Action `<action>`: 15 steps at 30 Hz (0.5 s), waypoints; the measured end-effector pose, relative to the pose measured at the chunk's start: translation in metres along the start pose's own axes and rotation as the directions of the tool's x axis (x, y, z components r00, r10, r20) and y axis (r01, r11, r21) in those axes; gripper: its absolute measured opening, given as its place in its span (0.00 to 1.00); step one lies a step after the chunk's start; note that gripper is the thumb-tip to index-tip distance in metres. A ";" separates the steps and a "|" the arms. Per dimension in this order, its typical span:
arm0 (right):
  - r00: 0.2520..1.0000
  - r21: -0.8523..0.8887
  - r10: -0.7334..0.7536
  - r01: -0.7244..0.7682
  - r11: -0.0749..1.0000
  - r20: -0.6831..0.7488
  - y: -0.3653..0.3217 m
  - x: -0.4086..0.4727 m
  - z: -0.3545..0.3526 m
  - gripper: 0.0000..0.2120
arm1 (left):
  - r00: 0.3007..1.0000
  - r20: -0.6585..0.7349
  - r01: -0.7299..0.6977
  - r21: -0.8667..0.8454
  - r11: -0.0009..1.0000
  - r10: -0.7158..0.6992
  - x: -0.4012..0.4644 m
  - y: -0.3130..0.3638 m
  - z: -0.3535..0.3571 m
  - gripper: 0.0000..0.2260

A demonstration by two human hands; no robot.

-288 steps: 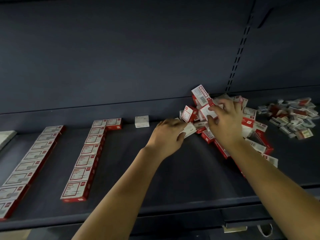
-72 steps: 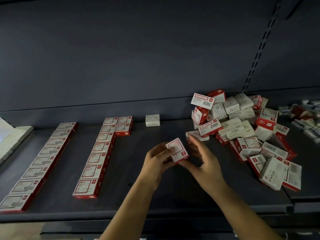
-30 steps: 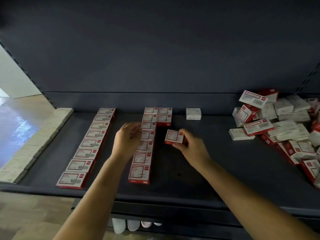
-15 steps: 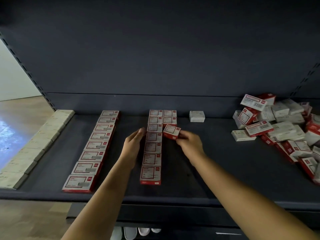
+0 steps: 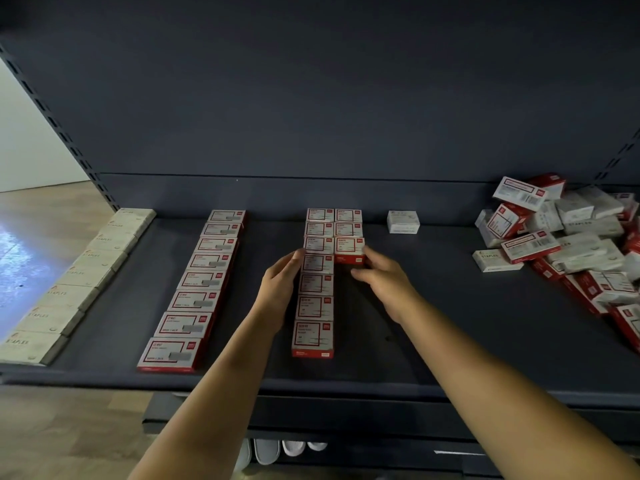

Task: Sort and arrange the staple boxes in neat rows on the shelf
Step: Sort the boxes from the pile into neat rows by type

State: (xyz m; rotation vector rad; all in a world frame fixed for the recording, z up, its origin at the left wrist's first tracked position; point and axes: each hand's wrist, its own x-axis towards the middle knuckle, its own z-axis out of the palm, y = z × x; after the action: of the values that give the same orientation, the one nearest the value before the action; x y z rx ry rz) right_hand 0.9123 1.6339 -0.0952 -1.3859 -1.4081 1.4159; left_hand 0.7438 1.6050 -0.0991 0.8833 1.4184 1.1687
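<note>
Rows of staple boxes run front to back on the dark shelf (image 5: 450, 341). A long red-and-white row (image 5: 313, 292) stands at the middle, with a short second row beside it on the right. The third box of that short row (image 5: 349, 249) lies flat, and my right hand (image 5: 384, 277) touches its right and front side with loose fingers. My left hand (image 5: 282, 282) rests flat against the left side of the long row. A jumbled pile of red and white boxes (image 5: 568, 237) lies at the right.
Another red row (image 5: 197, 289) and a cream row marked STAPLES (image 5: 76, 285) lie further left. A single white box (image 5: 403, 222) stands at the back. Slotted uprights frame the dark back panel. Shoes show on the wooden floor below.
The red box in my right hand has come down flat as the third box of the short row. My left hand has stayed against the long row's left side.
</note>
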 end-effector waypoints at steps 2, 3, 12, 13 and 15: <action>1.000 -0.050 -0.019 0.020 0.999 0.005 0.000 -0.002 0.003 0.25 | 1.000 -0.011 -0.004 0.010 1.000 0.004 0.000 0.000 0.001 0.15; 0.999 -0.087 -0.038 0.038 0.996 0.005 -0.001 -0.003 0.004 0.25 | 1.000 -0.017 -0.007 0.017 1.000 0.007 -0.001 0.001 0.001 0.15; 0.943 -0.592 -0.332 0.275 0.758 0.013 0.006 -0.028 -0.026 0.27 | 0.819 0.236 -0.523 0.680 0.514 0.522 -0.024 0.016 0.048 0.20; 0.943 -0.627 -0.333 0.272 0.730 0.020 0.010 -0.030 -0.033 0.27 | 0.812 0.276 -0.540 0.690 0.482 0.515 -0.028 0.017 0.059 0.21; 0.937 -0.670 -0.348 0.271 0.691 0.021 0.019 -0.033 -0.050 0.27 | 0.789 0.332 -0.574 0.696 0.430 0.516 -0.033 0.017 0.081 0.21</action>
State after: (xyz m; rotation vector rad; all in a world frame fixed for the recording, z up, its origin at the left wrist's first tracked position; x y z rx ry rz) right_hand 0.9708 1.6100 -0.0986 -1.5028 -2.0787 0.6008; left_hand 0.8282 1.5934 -0.0724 2.1345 1.6431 0.9120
